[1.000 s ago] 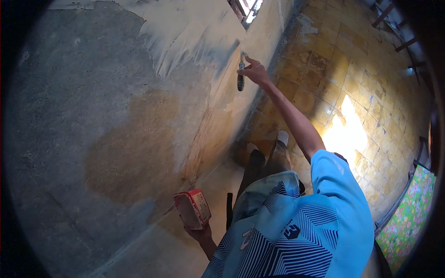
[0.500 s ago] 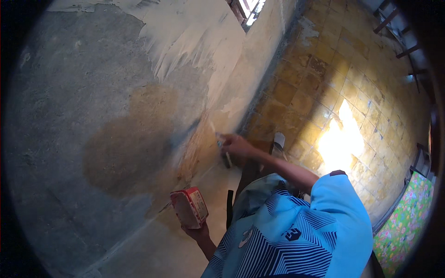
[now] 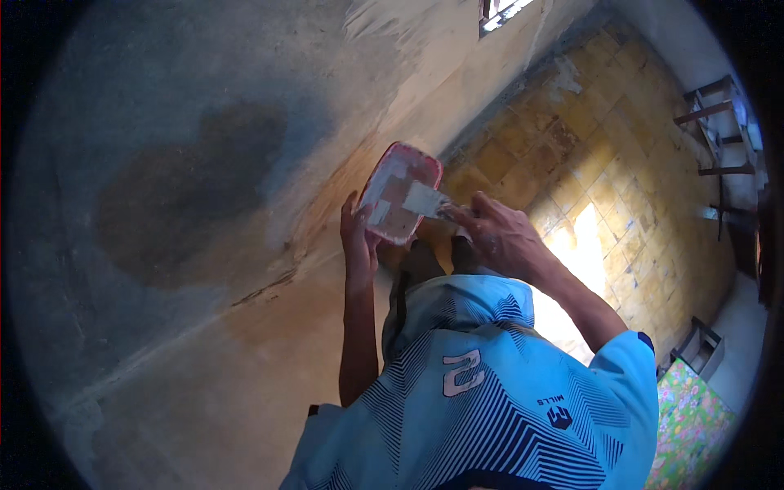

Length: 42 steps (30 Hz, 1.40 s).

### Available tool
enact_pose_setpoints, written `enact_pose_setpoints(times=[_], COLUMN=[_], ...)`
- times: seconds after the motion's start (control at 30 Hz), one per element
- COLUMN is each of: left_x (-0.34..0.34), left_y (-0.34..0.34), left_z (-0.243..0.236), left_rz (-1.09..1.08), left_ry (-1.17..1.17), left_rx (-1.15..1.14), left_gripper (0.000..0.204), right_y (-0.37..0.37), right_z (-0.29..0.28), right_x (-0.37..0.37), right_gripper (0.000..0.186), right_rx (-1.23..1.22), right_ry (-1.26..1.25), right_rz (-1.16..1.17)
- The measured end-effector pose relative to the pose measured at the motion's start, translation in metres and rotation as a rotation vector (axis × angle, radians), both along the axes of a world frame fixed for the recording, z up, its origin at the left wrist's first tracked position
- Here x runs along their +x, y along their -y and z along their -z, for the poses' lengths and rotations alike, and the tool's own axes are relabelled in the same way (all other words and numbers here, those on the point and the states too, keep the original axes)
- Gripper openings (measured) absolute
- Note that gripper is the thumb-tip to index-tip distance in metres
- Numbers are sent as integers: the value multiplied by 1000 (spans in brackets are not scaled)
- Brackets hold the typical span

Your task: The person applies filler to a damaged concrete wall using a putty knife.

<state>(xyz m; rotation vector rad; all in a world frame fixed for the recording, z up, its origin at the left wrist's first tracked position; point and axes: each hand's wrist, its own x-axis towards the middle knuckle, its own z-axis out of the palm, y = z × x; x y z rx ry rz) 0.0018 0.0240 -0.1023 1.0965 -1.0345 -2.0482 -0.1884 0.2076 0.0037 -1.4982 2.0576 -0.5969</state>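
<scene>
My left hand [image 3: 358, 233] grips a red plastic tub [image 3: 435, 173] by its side, its open top facing me. Whitish paste coats the inside of the tub. In my right hand [image 3: 504, 234] is a putty knife [image 3: 425, 199], its flat blade over the tub's opening near the right rim. Pale smears mark the blade and its neck. Beside the tub stands a wall [image 3: 188, 98] of bare grey plaster, with light filler spread on its upper part and a rough brownish strip [image 3: 331, 208] near its foot.
Yellowish worn floor tiles [image 3: 563, 135] stretch along the wall to the right, with a bright sunlit patch [image 3: 584, 245]. A dark wooden frame [image 3: 714, 110] stands at the far right. A flowered green cloth [image 3: 690, 416] lies at the lower right. A small window opening [image 3: 500, 15] is at the top.
My right hand has drawn back from the wall's lower part to the tub with the putty knife. My left hand has lifted the tub up and to the right, and the view has shifted.
</scene>
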Motion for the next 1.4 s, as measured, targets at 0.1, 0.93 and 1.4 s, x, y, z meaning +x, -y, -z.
enact_pose_setpoints(times=[0.1,0.93,1.4], left_x=[-14,-76,-6], left_y=[-1,-27,30], left_z=[1,-39,35], left_rz=[35,156,94], left_ry=[-9,654,478], left_rx=[22,-951,-435], left_gripper=[65,92,72], right_y=[-31,104,94], right_z=[3,-35,53], right_x=[-12,-15,-157], right_gripper=[39,11,24], right_rx=[19,438,797], right_ry=[-147,-546,756], right_rz=[-5,-688,-417])
